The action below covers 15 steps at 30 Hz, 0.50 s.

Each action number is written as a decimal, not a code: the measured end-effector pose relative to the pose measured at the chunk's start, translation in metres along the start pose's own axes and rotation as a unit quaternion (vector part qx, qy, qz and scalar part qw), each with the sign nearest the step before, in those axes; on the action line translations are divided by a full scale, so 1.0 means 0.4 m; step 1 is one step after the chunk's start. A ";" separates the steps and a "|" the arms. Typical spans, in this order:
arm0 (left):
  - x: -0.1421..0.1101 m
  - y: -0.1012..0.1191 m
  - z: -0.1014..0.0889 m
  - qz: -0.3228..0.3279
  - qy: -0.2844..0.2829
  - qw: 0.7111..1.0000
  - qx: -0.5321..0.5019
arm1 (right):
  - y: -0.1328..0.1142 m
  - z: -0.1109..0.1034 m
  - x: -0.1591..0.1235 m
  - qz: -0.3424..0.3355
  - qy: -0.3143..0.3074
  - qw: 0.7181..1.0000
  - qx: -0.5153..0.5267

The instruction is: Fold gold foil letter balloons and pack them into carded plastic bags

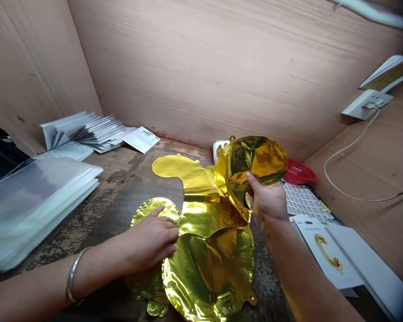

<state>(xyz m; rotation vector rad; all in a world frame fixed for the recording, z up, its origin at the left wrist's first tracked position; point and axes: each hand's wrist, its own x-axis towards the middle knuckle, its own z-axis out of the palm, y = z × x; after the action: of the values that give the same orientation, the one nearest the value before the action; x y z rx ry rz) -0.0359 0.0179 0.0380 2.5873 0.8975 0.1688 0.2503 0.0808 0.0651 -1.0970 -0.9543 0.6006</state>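
A flat, uninflated gold foil balloon (201, 214) with curved lobes and small tabs lies over the middle of the table; I cannot tell whether it is one piece or several. My right hand (268, 199) pinches one lobe between thumb and fingers, holding it raised and folded back above the rest. On the left, my left hand (157, 235) rests on the foil with its fingers stretched out, the index finger lying across a rounded lobe. The underside of the foil is hidden.
Clear plastic sleeves (43, 192) are stacked at the left, with fanned white cards (97, 129) behind. At the right lie printed balloon packets (325, 255), a label sheet (305, 201) and a red basket (298, 172). A white cable (332, 154) hangs from a wall socket (367, 105).
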 end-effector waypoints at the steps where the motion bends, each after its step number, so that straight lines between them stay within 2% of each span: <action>1: 0.001 -0.005 -0.001 -0.002 0.004 1.000 -0.011 | -0.004 -0.001 0.003 -0.026 -0.003 1.000 -0.012; 4: 0.008 -0.011 0.001 -0.037 0.041 0.993 -0.106 | -0.012 0.000 0.001 -0.078 -0.014 0.995 -0.057; 6: 0.020 -0.006 0.000 -0.098 0.082 0.961 -0.243 | -0.011 0.005 -0.007 -0.095 -0.025 0.991 -0.092; 7: 0.029 -0.001 -0.003 -0.131 0.102 0.931 -0.325 | -0.009 0.008 -0.013 -0.101 -0.033 0.988 -0.109; 10: 0.064 0.020 -0.025 -0.188 0.135 0.809 -0.540 | -0.005 0.021 -0.042 -0.121 -0.070 0.975 -0.171; 12: 0.092 0.032 -0.045 -0.209 0.157 0.739 -0.621 | -0.006 0.033 -0.072 -0.139 -0.098 0.959 -0.225; 15: 0.131 0.038 -0.071 -0.211 0.198 0.668 -0.686 | -0.006 0.057 -0.129 -0.185 -0.169 0.919 -0.303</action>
<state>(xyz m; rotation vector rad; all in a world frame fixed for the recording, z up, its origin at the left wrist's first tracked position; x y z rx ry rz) 0.0072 0.0486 0.0694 0.8909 0.9021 0.8891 0.2052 0.0489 0.0530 -1.3261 -1.6800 0.1744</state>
